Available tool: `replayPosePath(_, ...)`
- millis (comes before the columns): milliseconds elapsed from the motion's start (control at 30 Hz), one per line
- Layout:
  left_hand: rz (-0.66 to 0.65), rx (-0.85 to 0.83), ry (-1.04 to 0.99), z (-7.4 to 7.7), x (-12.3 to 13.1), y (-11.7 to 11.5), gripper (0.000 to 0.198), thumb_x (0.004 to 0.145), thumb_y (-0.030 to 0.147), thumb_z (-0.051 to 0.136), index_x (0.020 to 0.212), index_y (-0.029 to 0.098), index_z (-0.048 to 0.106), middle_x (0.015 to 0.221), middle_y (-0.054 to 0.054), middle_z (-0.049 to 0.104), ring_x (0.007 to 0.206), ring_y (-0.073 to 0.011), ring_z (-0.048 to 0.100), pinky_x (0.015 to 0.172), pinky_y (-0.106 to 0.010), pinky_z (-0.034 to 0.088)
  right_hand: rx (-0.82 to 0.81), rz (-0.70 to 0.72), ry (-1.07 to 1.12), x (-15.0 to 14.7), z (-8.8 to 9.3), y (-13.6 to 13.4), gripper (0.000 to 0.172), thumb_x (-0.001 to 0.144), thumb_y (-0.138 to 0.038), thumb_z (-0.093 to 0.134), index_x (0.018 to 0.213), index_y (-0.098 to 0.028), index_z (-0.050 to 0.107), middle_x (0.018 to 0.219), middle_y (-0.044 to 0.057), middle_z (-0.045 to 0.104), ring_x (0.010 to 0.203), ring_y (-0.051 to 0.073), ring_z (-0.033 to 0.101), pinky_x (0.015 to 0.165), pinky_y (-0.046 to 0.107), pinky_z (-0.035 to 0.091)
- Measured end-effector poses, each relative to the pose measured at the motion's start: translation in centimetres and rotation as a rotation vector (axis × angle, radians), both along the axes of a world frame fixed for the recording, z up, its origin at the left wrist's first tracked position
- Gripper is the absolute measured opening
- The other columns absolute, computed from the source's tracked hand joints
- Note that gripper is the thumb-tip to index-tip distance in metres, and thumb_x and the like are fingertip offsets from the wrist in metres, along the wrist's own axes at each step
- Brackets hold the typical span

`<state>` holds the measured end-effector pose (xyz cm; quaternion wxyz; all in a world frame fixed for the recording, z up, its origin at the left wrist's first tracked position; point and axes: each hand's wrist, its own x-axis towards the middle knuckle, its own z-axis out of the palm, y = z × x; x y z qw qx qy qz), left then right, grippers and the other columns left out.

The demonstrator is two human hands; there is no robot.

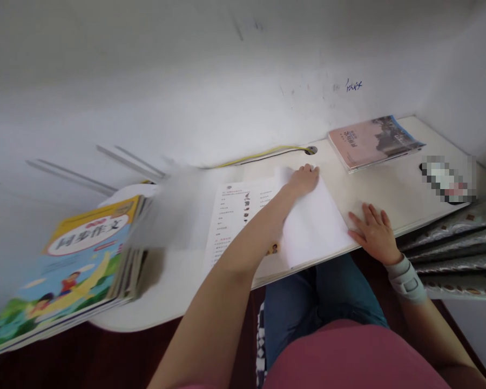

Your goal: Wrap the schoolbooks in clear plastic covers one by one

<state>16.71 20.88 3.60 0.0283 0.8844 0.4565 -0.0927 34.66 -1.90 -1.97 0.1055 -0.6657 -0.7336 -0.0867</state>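
Note:
An open booklet [243, 216] lies on the white desk [389, 189] in front of me, printed text on its left side and a blank white page [316, 221] on its right. My left hand [303, 179] reaches across it, fingers curled over the top edge of the white page. My right hand [373, 231] lies flat with fingers spread on the desk, touching the page's right edge. A pale band [407, 278] wraps that wrist.
A stack of colourful books [76, 265] sits at the desk's left end, with a blurred grey shape [166, 210] beside it. A pink book [372, 140] lies at the back right. A yellow cable [263, 154] runs along the wall. Patterned fabric [457, 243] lies to the right.

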Motion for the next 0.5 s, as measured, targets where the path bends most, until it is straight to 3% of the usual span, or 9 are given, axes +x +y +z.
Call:
replayPosePath(200,0.04,0.038,0.025,-0.17,-0.47,0.15,0.062,0.094,0.049,0.021,0.149,0.019,0.022,0.145,-0.02,0.035,0.13,-0.0367,0.036,0.103,-0.051,0.029,-0.005,-0.003,-0.013,-0.11,0.19,0.0,0.048,0.093,-0.05,0.04,0.136,-0.031,0.05,0.149,0.014,0.038,0.136,0.033,0.034,0.106,0.053,0.026)
replayPosePath(367,0.006,-0.125,0.066,-0.02,-0.58,0.4,0.066,0.094,0.051,0.014,0.152,0.019,0.011,0.16,-0.013,0.004,0.144,-0.0355,0.008,0.111,-0.056,0.016,0.005,0.0,-0.006,-0.04,0.08,0.05,0.049,0.093,-0.05,0.04,0.137,-0.031,0.049,0.149,0.013,0.038,0.136,0.032,0.034,0.106,0.053,0.027)
replayPosePath(500,-0.011,-0.187,0.103,0.44,-0.29,0.44,0.071,0.092,0.055,0.018,0.152,0.016,0.01,0.159,-0.014,-0.001,0.145,-0.0346,0.002,0.112,-0.057,0.014,0.001,0.001,-0.014,-0.11,0.26,0.04,0.048,0.093,-0.05,0.04,0.136,-0.031,0.05,0.148,0.014,0.04,0.135,0.033,0.035,0.105,0.053,0.028)
